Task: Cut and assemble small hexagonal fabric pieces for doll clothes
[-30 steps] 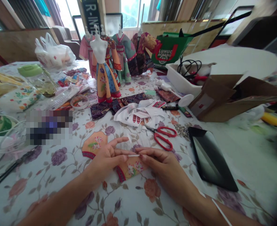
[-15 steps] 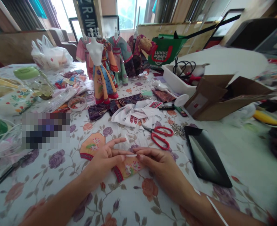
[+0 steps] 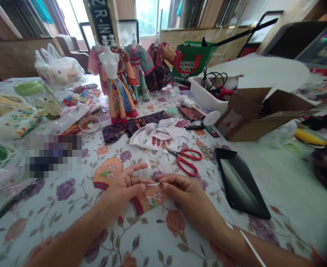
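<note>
A small orange fabric piece (image 3: 151,200) with printed flowers and a red patterned border hangs between my hands, low over the tablecloth. Along its top edge runs a narrow white strip (image 3: 152,184). My left hand (image 3: 121,188) pinches the left end of that edge between thumb and fingers, with one finger stretched out above. The right end is pinched by my right hand (image 3: 185,188). Beside my left hand lies a similar orange fabric piece (image 3: 107,171). Scissors with red handles (image 3: 190,165) rest beyond my right hand, blades pointing left.
A black tablet (image 3: 241,181) lies to the right, near a cardboard box (image 3: 244,115). Doll mannequins in robes stand behind, the nearest a white mannequin (image 3: 109,63) in an orange skirt. Crumpled white cloth (image 3: 152,137) sits mid-table. A lidded jar (image 3: 38,98) stands left.
The white strip along the fabric's edge now bows slightly upward between my fingers. Both hands keep their pinch. The whole view has shifted a little.
</note>
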